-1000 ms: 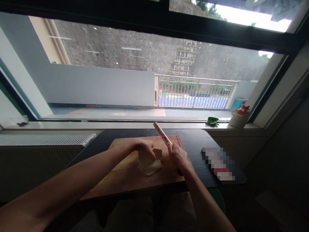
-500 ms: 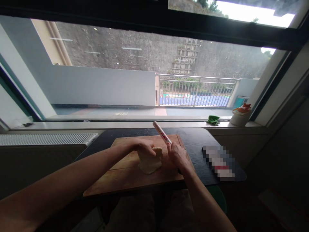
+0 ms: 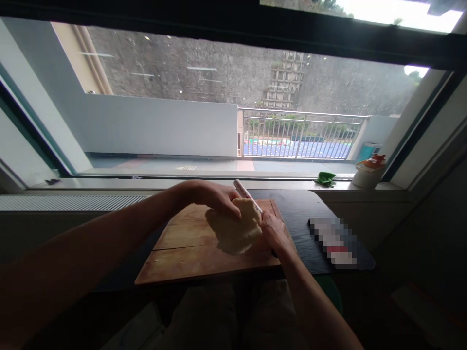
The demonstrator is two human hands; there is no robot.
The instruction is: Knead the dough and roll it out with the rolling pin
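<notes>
The dough sheet [image 3: 235,233] hangs over the cutting board [image 3: 175,243], near the middle of it; the left hand [image 3: 219,198] pinches its upper edge, thumb on the near face and the other fingers behind; the right hand [image 3: 275,231] is closed around the near end of a slim rolling stick [image 3: 248,196], just beside the dough; whether the sheet's lower edge touches the wood is hard to tell in this dim light. The dough should be light, soft and easily torn or stretched, so a broad, gentle hold near the rim seems best; it looks matte and pale, thin, roundish with a ragged edge; the stick is smooth, straight and probably stiff; the board is grained wood with a dark seam, on a black, fine-ribbed table [image 3: 299,206].
</notes>
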